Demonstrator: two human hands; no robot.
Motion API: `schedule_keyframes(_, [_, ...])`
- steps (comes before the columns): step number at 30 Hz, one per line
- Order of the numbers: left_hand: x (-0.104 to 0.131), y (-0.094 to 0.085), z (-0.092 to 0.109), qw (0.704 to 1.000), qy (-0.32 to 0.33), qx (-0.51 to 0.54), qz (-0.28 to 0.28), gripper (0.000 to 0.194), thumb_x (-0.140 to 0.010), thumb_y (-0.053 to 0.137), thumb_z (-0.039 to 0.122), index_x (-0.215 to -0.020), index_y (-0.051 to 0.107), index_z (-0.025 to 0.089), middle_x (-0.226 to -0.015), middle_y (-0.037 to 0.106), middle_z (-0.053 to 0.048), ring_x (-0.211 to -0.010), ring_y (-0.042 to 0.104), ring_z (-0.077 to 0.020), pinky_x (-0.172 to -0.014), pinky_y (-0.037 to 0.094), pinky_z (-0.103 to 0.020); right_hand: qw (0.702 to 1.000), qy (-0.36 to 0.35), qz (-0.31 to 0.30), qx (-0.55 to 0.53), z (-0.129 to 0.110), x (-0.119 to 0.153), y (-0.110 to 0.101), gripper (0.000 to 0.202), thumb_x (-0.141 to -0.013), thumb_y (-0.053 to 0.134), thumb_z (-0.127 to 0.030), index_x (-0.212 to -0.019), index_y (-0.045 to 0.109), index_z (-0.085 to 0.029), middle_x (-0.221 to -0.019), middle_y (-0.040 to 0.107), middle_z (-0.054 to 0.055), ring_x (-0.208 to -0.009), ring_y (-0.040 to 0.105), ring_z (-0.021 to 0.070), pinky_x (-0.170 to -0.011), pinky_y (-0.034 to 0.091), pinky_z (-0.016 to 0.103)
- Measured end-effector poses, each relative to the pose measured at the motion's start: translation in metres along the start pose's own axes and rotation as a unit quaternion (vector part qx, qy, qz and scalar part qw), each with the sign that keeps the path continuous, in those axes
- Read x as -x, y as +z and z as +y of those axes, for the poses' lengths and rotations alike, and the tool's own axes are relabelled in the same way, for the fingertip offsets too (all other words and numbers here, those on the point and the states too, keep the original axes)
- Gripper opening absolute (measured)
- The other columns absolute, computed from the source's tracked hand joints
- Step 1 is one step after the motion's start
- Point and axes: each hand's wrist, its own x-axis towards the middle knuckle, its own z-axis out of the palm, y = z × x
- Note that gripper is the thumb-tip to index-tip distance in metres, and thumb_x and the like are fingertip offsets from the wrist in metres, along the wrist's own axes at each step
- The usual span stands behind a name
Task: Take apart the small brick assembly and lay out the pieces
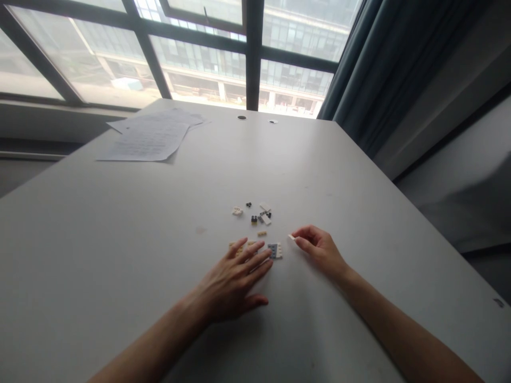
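My left hand (239,274) spreads its fingers over several small building bricks, partly covering them. Tan bricks (235,246) show beyond its fingertips. Beside its fingers lies a grey and white studded piece (274,251). My right hand (319,247) pinches a small white brick (291,237) between thumb and fingers, just right of that piece. A short tan brick (262,233) lies a little farther off. Behind it sit a black and yellow brick (254,219), flat white pieces (265,218) among dark bits, a white studded piece (237,211) and a tiny black piece (248,204).
Everything lies on a large white table (159,213). Printed papers (151,138) overlap at its far left corner. Two round cable holes (241,117) are near the back edge. A window and a dark curtain (371,69) stand beyond the table.
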Motion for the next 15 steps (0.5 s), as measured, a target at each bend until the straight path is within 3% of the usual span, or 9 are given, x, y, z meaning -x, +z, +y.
schedule_keyframes(4, [0.000,0.001,0.001,1.000,0.002,-0.002,0.006,0.059,-0.088,0.046,0.058,-0.131,0.051,0.018,-0.140,0.049,-0.010,-0.135,0.035,-0.0308,-0.114,0.016,-0.050,0.992,0.052,0.005,-0.113,-0.004,-0.004,-0.005,0.024,-0.080,0.066,-0.040,-0.088,0.064,-0.017,-0.086,0.068,0.003,-0.075,0.060,0.0149,-0.066,0.045,0.025])
schedule_keyframes(7, [0.000,0.001,0.000,1.000,0.003,-0.004,0.010,0.058,-0.088,0.046,0.058,-0.131,0.050,0.019,-0.140,0.049,-0.010,-0.135,0.035,-0.0307,-0.115,0.016,-0.049,0.990,0.057,0.006,-0.126,-0.004,-0.004,-0.006,0.023,-0.079,0.067,-0.039,-0.089,0.063,-0.018,-0.087,0.068,0.003,-0.075,0.059,0.0144,-0.066,0.044,0.025])
schedule_keyframes(11, [0.000,0.000,0.000,1.000,0.004,-0.005,0.011,0.058,-0.088,0.046,0.058,-0.130,0.052,0.018,-0.138,0.050,-0.010,-0.134,0.036,-0.0310,-0.114,0.017,-0.049,1.000,-0.001,-0.008,0.023,0.000,0.000,-0.002,0.022,-0.081,0.066,-0.038,-0.094,0.065,-0.020,-0.083,0.065,0.003,-0.071,0.056,0.0155,-0.064,0.044,0.027])
schedule_keyframes(15, [0.000,0.001,0.000,1.000,0.003,-0.005,0.006,0.058,-0.088,0.046,0.058,-0.131,0.051,0.018,-0.138,0.051,-0.009,-0.134,0.036,-0.0306,-0.114,0.016,-0.049,0.963,-0.153,-0.034,0.221,0.001,0.006,0.006,0.018,-0.081,0.067,-0.027,-0.098,0.065,-0.021,-0.094,0.066,0.005,-0.087,0.056,0.0204,-0.079,0.046,0.034])
